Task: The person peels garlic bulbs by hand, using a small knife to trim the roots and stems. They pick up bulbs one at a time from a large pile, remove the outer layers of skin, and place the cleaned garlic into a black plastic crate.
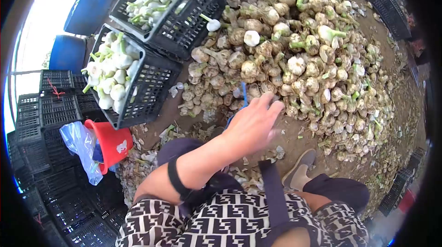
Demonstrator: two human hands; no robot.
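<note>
Garlic bulbs (294,66) lie heaped from the centre to the far right, the left hand (254,125) over their near edge, fingers bent; whether they pinch anything, I cannot tell. A thin blue object (244,93) shows beside it. Far left, crates (159,83) hold cleaner bulbs (117,74); a red bucket (113,145) stands nearer. The left forearm hides some ground.

Beside my heap of rough, papery garlic (294,62), the crate (154,74) looks matt plastic, the bucket (115,143) smooth plastic, the bag (80,145) glossy, clear plastic.
</note>
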